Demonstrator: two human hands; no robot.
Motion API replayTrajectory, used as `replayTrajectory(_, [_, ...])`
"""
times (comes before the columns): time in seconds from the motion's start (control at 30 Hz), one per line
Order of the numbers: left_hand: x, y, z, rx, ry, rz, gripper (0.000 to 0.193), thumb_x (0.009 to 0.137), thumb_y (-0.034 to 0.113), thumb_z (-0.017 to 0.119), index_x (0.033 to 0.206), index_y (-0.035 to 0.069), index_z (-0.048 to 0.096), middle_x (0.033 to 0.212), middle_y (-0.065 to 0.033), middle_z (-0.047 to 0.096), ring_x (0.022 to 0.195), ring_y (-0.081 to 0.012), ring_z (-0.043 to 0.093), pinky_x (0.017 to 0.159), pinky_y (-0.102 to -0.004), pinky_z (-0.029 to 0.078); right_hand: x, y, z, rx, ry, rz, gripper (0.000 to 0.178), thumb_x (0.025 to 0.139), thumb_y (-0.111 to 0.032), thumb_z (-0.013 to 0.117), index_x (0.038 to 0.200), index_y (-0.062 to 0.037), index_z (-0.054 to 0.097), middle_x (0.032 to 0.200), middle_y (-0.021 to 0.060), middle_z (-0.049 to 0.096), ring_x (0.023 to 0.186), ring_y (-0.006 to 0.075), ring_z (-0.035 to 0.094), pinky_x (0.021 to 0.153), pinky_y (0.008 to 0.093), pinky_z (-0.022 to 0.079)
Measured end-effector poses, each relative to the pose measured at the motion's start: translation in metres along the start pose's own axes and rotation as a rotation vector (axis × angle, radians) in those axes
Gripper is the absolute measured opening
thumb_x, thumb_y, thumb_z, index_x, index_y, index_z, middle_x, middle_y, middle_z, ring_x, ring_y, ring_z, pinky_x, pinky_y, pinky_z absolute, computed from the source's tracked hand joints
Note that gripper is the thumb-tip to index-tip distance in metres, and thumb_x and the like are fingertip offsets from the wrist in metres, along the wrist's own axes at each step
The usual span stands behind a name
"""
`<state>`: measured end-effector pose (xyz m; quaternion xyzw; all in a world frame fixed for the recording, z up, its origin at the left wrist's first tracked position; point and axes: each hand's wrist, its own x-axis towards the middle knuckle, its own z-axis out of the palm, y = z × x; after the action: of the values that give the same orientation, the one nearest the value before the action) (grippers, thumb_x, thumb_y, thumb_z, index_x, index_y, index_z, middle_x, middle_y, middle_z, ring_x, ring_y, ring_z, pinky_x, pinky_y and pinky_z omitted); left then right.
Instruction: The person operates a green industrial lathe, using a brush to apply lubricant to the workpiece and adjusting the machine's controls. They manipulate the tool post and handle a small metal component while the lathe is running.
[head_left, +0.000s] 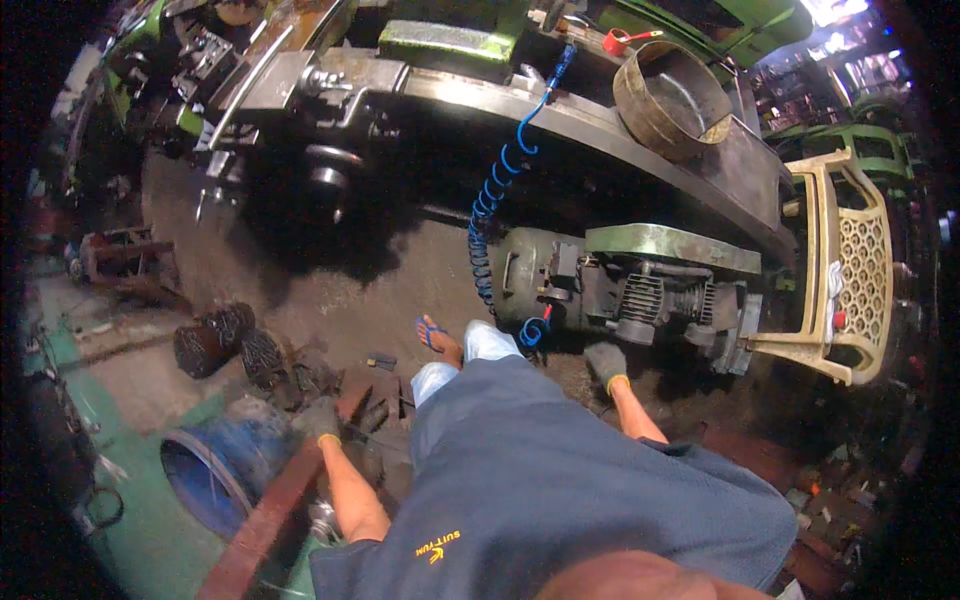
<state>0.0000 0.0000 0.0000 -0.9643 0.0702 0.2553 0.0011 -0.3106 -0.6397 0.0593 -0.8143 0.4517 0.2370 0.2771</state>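
My left hand, in a grey work glove with a yellow cuff, hangs at my left side beside a rusty red-brown steel beam and a pile of dark metal parts. Its fingers blend into the dark background. On the other side, my right hand, gloved the same way, is lowered near the air compressor. Its fingers are not distinct, and nothing shows clearly in it. A coiled blue air hose runs from the machine bed down to the compressor.
A lathe-like machine stretches across the front, bearing a round metal pan and a small red-handled cup. A cream plastic chair stands right. A blue drum lies left, near dark cylindrical coils. My sandalled foot is on the floor.
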Motion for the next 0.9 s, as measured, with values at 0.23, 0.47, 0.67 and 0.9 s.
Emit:
replayTrajectory(0.23, [0.084, -0.002, -0.045, 0.228, 0.075, 0.504, 0.020, 0.093, 0.019, 0.057, 0.104, 0.017, 0.073, 0.105, -0.0051, 0.072, 0.090, -0.0283, 0.070, 0.080, -0.0440, 0.055, 0.061, -0.175, -0.150, 0.304, 0.505, -0.213, 0.041, 0.092, -0.040, 0.065, 0.104, -0.0021, 0.073, 0.100, 0.0178, 0.074, 0.096, 0.0294, 0.072, 0.086, 0.0389, 0.053])
replayTrajectory(0.47, [0.095, 0.040, -0.073, 0.373, -0.076, 0.291, 0.025, 0.094, 0.017, 0.055, 0.114, 0.016, 0.070, 0.105, -0.0087, 0.073, 0.094, -0.0279, 0.070, 0.081, -0.0422, 0.055, 0.225, -0.259, -0.307, 0.327, 0.849, -0.418, 0.031, 0.089, -0.032, 0.070, 0.108, -0.0070, 0.074, 0.108, 0.0179, 0.073, 0.103, 0.0323, 0.071, 0.092, 0.0409, 0.054])
replayTrajectory(0.67, [0.066, 0.086, -0.113, 0.174, -0.362, -0.061, 0.028, 0.094, 0.013, 0.054, 0.114, 0.014, 0.073, 0.104, -0.0106, 0.073, 0.091, -0.0304, 0.071, 0.082, -0.0415, 0.056, 0.336, -0.346, -0.476, -0.134, 0.855, -0.265, 0.039, 0.086, -0.033, 0.068, 0.120, -0.0145, 0.068, 0.110, 0.0177, 0.071, 0.105, 0.0370, 0.067, 0.090, 0.0454, 0.054])
replayTrajectory(0.9, [0.067, 0.112, -0.167, 0.035, -0.318, -0.223, 0.029, 0.096, 0.014, 0.052, 0.117, 0.014, 0.072, 0.110, -0.0110, 0.072, 0.095, -0.0317, 0.069, 0.084, -0.0411, 0.055, 0.461, -0.372, -0.540, -0.757, 0.603, -0.338, 0.056, 0.079, -0.023, 0.069, 0.134, -0.0183, 0.061, 0.134, 0.0125, 0.062, 0.127, 0.0350, 0.058, 0.099, 0.0495, 0.047])
